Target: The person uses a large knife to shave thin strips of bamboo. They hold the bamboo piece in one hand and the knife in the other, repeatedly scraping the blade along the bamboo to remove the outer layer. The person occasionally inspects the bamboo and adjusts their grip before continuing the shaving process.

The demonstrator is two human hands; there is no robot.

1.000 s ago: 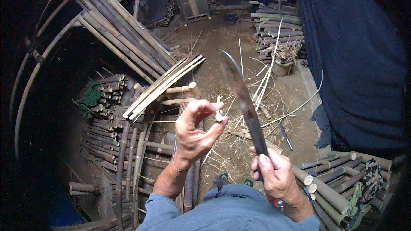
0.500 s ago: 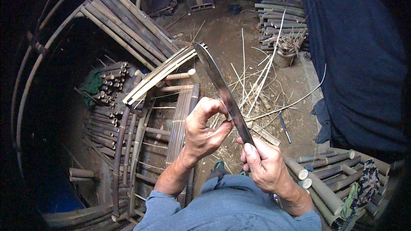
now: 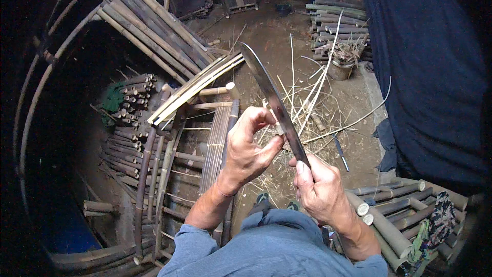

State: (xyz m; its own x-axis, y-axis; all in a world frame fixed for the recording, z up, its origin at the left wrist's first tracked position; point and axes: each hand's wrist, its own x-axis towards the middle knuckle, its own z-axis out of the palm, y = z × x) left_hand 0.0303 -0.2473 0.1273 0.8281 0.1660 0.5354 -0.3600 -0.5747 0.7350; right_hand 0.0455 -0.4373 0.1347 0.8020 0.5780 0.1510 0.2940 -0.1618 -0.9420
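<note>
Both of my hands sit slightly farther forward and to the right than half a second earlier, carrying with them a long, curved knife of dark metal (image 3: 280, 109). My right hand (image 3: 321, 187) clenches the knife's lower end, thumb laid along the top, the handle hidden inside the fist. From there the blade's long axis runs away from my body and leans left, its tip bending toward a slanting bundle of pale, flat bamboo strips (image 3: 197, 91).

Pinched between the index finger and thumb of my left hand (image 3: 251, 138) is a small, pale, blocky piece of bamboo or wood (image 3: 279, 129). It lies just left of the blade, on the half nearer the handle; whether the two touch, I cannot tell. Fingers and steel cover part of the piece, leaving its long axis unclear. Left is the nearer hand, the right being lower and farther right. My left forearm angles in from the lower left, its fingers curled into a loop, thumb reaching up from beneath. Beyond, pale shavings and thin strips (image 3: 316, 106) litter a brown earth floor (image 3: 271, 30).
</note>
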